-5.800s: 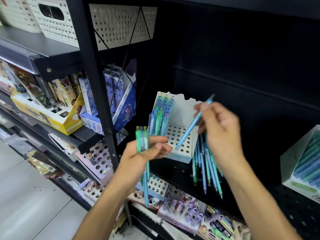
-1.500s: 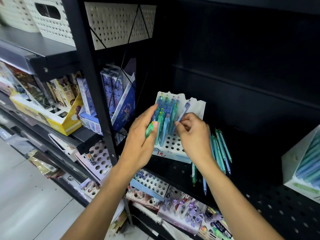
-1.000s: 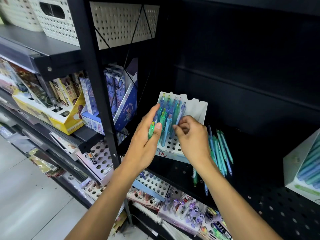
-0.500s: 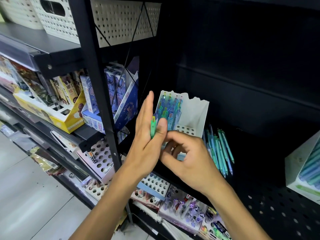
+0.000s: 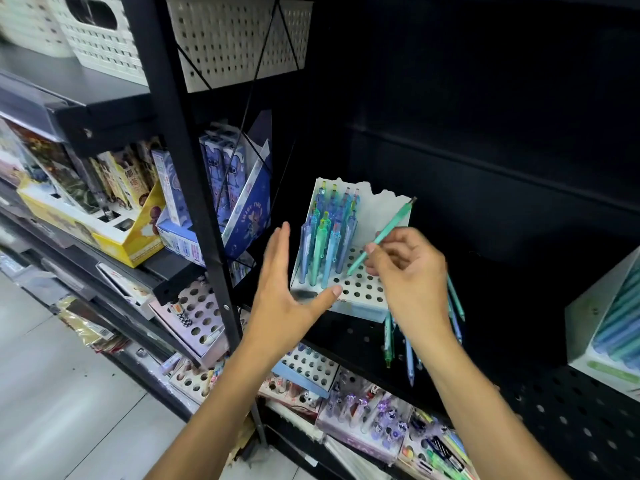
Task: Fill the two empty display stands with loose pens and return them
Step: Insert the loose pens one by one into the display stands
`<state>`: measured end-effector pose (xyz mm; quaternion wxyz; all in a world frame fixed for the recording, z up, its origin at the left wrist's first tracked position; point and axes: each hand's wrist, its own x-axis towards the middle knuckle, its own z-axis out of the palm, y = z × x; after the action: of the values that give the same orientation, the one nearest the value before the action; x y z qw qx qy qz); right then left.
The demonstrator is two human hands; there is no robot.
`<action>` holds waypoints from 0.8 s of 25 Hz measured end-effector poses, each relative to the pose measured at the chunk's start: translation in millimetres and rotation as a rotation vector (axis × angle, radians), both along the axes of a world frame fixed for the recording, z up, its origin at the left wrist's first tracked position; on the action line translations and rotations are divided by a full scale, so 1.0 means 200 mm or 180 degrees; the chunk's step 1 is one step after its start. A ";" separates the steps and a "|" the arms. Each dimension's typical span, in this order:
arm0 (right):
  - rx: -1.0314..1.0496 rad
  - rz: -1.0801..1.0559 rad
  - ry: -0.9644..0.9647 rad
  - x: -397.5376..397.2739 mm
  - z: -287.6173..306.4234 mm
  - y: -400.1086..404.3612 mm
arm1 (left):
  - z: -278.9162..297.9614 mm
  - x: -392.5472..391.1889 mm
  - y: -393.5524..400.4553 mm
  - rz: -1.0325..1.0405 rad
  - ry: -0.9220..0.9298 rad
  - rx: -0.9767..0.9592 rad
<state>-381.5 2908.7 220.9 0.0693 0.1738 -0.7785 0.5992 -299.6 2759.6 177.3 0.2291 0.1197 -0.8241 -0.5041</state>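
Shop aisle, black perforated metal shelf point(image 5: 349, 344) in a dark bay; we use the white cardboard display stand with a round-hole grid point(image 5: 363, 289) as landmark. It sits tilted on the shelf, torn-edged back panel up, its left columns filled with upright translucent blue and green plastic pens point(image 5: 327, 237); right-hand holes bare. Our left hand point(image 5: 287, 292) is just left of the stand, fingers straight and spread wide, holding nothing, thumb tip reaching to the stand's front-left edge; contact we cannot tell. Our right hand point(image 5: 408, 271) is over the stand's right part, fingers curled, thumb and forefinger pinching a slim teal plastic pen point(image 5: 381, 237). That pen slants, tip down just above the holes near the filled rows, clicker end up past the stand's top right corner. Loose blue and green pens in a pile point(image 5: 408, 341) lie on the shelf right of and below the stand, partly hidden by our right wrist. Far right of the stand, a second white stand packed with pens point(image 5: 609, 334). Left of it, blue cartoon-print boxes point(image 5: 228, 188).
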 end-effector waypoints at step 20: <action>0.2848 -0.0756 -0.0327 -0.39 -0.13 0.50 | 0.05 0.03 0.34 0.0181 0.1297 -0.0368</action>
<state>-459.2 3008.2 194.9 0.0169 0.0663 -0.9773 0.2003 -292.9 2827.3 186.4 0.4115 0.0252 -0.7846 -0.4631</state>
